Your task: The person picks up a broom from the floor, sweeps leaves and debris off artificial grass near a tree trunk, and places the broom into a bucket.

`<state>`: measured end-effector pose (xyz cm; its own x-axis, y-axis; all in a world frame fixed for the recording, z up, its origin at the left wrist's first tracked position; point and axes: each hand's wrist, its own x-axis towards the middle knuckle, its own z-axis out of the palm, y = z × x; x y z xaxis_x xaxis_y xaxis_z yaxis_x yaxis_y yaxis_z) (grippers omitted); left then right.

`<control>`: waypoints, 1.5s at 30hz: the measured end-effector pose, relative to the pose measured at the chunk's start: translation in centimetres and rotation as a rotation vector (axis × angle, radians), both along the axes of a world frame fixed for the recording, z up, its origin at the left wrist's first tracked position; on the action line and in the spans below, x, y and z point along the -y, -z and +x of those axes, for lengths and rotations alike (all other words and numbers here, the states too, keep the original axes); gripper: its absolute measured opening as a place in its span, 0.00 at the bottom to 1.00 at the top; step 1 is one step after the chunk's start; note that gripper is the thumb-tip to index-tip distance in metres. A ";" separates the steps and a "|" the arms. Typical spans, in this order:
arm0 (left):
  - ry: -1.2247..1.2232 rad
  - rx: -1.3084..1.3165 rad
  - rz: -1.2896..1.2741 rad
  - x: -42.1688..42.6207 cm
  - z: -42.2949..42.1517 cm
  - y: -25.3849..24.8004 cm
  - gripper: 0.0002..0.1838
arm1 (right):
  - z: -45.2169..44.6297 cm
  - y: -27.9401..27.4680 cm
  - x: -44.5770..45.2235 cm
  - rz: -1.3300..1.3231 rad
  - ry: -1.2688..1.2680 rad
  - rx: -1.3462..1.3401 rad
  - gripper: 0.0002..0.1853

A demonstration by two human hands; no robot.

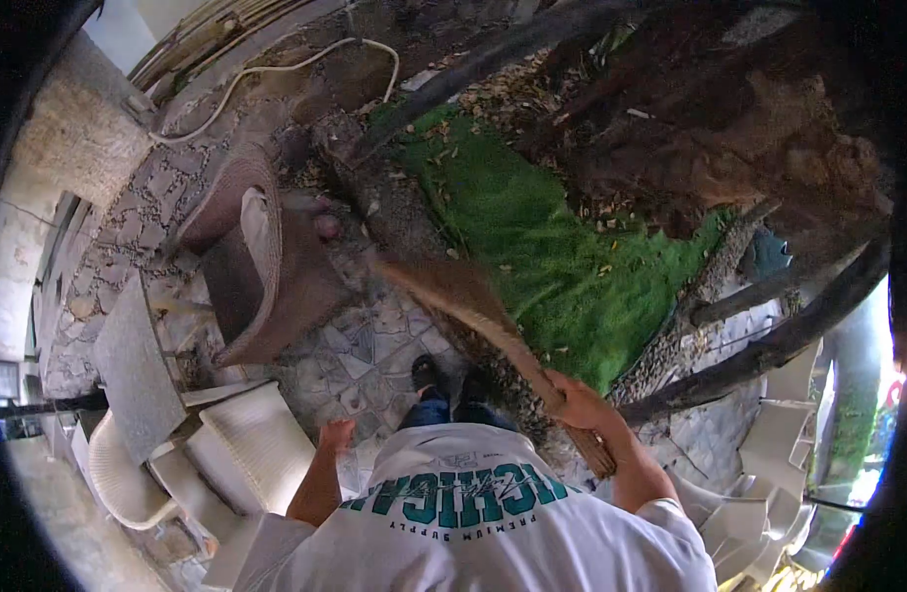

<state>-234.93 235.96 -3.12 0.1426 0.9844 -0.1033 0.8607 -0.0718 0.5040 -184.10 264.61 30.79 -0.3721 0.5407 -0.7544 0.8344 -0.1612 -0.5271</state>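
Observation:
My right hand (579,403) is wrapped round the handle of a brown hand broom (488,321). Its bundled handle end sticks out below my fist along the forearm. The broom's wide end points up and left over the stone paving, beside the green artificial turf (532,237), and is blurred. Whether it touches the ground I cannot tell. My left hand (338,434) hangs low at my side with its fingers curled in, and nothing shows in it. It is nearest to a white wicker chair (261,434).
A brown wicker armchair (310,271) stands ahead on the left. A grey tabletop (138,360) is at far left. Dark logs (769,360) cross on the right, with white chairs (779,439) beyond. A pale hose (246,74) lies on the paving. Dry leaves lie on the turf.

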 end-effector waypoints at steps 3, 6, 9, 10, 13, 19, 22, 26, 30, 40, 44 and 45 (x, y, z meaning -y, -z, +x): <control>-0.324 0.474 -0.133 -1.5 1.8 -5.0 0.08 | 3.2 4.5 0.6 0.206 0.057 0.133 0.39; -0.285 0.505 -0.190 -2.3 2.0 -2.2 0.09 | 4.5 11.9 1.7 0.235 0.178 0.198 0.39; -0.022 0.269 0.049 -3.9 2.6 -1.2 0.08 | 3.9 5.9 3.4 0.081 0.137 0.039 0.39; -0.282 0.437 -0.397 -5.0 3.0 -2.5 0.07 | 4.1 4.5 4.4 0.212 -0.034 -0.050 0.39; -0.583 0.526 -0.698 -10.7 6.0 -9.2 0.05 | 5.6 -0.3 5.5 -0.129 -0.167 -0.152 0.40; -0.664 0.547 -0.759 -15.1 8.8 -12.9 0.12 | 11.3 0.9 10.7 0.181 0.180 -0.214 0.37; -0.704 0.654 -0.835 -15.3 10.0 -13.3 0.11 | 16.5 3.2 11.9 0.063 0.751 -0.285 0.33; -0.678 0.612 -0.823 -15.5 11.6 -15.0 0.11 | 20.4 5.0 10.8 0.170 1.164 -0.346 0.33; -0.566 0.486 -0.812 -13.9 10.7 -12.3 0.12 | 24.1 12.0 8.4 0.083 1.455 -0.439 0.21; -0.531 0.506 -0.720 -18.0 17.2 -15.9 0.12 | 24.7 0.8 17.9 0.160 0.455 -0.215 0.39; -0.370 0.388 -0.812 -18.1 16.7 -9.9 0.17 | 23.4 -2.7 18.5 -0.267 0.598 -0.166 0.40; -0.372 0.355 -0.788 -18.2 17.9 -10.7 0.17 | 24.3 -0.7 19.1 -0.136 0.613 -0.106 0.39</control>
<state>-217.03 254.20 7.60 -0.0164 0.6380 -0.7699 0.5466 0.6505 0.5274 -159.75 245.48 31.47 -0.1022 0.5814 -0.8072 0.5137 -0.6640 -0.5433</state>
